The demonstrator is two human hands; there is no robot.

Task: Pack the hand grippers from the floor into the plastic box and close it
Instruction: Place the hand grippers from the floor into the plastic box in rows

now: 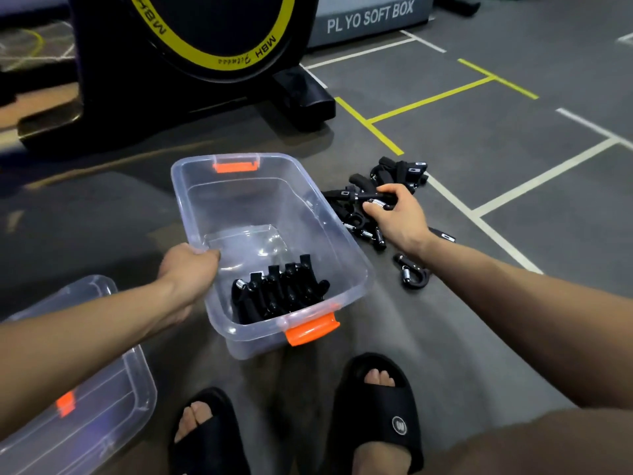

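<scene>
Two Hands, One Open Box, Grippers Part Packed

1. Floor (479, 138): grey, marked with white and yellow lines.

2. Exercise machine (191, 63): black, with a yellow ring around its wheel; stands at the far left, its foot beyond the box.

3. Soft box (370, 18): grey, printed "PL YO SOFT BOX"; top of view, right of the machine.

4. Plastic box (329, 234): clear, uncovered, orange latches at the near and far ends; sits mid-floor in front of the person.

5. Lid (89, 416): clear, with an orange mark showing through; lies lower left, apart from the box.

6. Slippers (380, 423): black pair on the person's feet, bottom centre.

7. Packed grippers (281, 289): black, several, standing close together at the near end of the box; exact count cannot be told.

8. Loose grippers (390, 180): black with metal springs, heaped on the floor just right of the box.

9. Single gripper (411, 269): lies by itself on the floor, nearer the person than the heap.

10. Left hand (188, 269): fingers curled over the box's left rim, gripping it.

11. Right hand (397, 214): reaches into the heap; thumb and fingers pinch the handle of one gripper at the top of the pile.
</scene>
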